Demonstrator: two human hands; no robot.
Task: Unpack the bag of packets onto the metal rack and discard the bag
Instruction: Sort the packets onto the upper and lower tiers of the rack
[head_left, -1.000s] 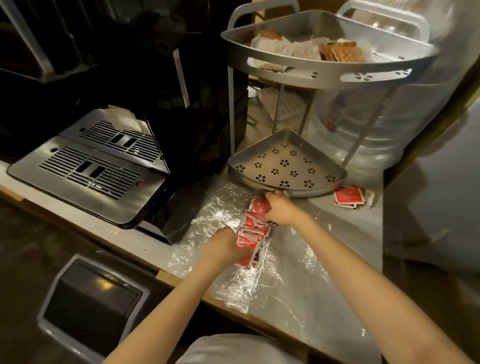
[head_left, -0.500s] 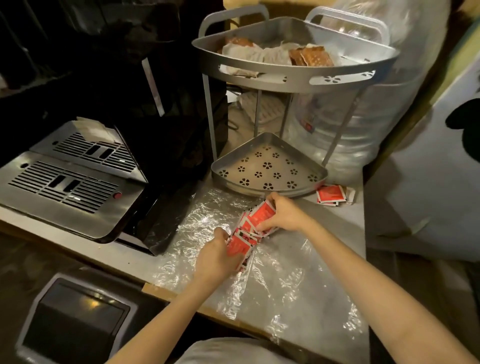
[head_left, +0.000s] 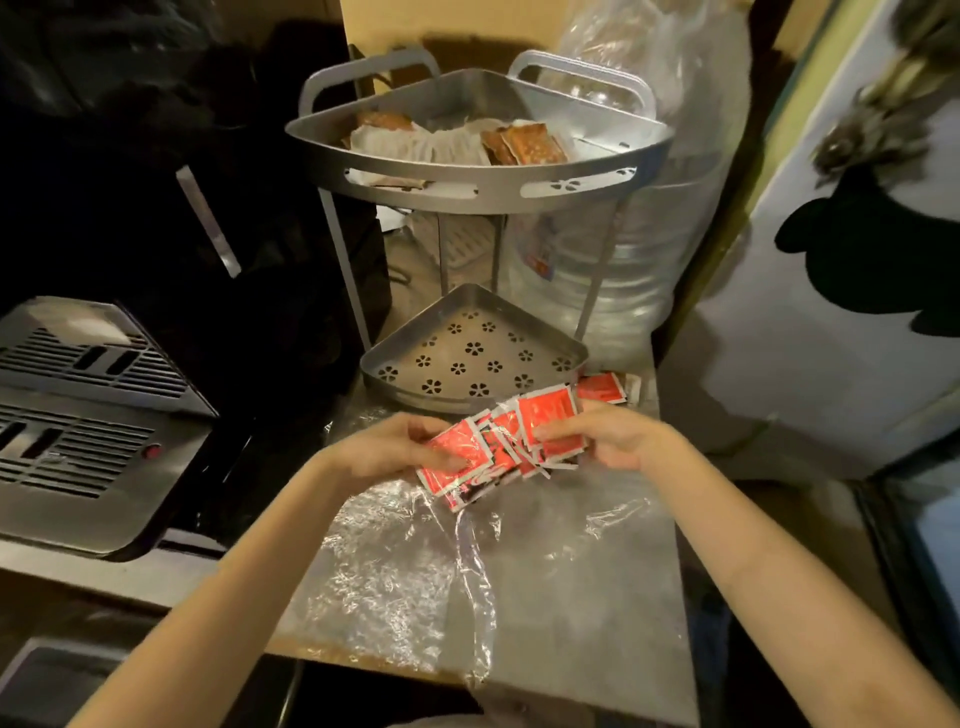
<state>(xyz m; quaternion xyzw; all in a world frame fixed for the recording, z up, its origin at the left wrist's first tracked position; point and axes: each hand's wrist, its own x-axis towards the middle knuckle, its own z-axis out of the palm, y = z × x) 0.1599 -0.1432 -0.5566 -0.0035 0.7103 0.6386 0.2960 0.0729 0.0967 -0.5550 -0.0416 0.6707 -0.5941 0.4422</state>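
A bunch of red packets (head_left: 501, 447) is held between both hands just above the counter, in front of the metal rack's lower tray (head_left: 470, 353). My left hand (head_left: 389, 449) grips the left end of the bunch and my right hand (head_left: 605, 439) grips the right end. The clear plastic bag (head_left: 410, 561) lies flat and crumpled on the counter under my forearms. The lower tray has flower-shaped holes and nothing in it. The rack's upper tray (head_left: 467, 195) holds white and brown packets.
A few more red packets (head_left: 608, 387) lie on the counter right of the lower tray. A black coffee machine with a metal drip grille (head_left: 78, 415) stands at the left. Behind the rack is a large water bottle (head_left: 649, 249) wrapped in plastic.
Both hands have lifted the bunch of red packets off the bag and spread it sideways; my view has dropped lower and nearer to the rack.
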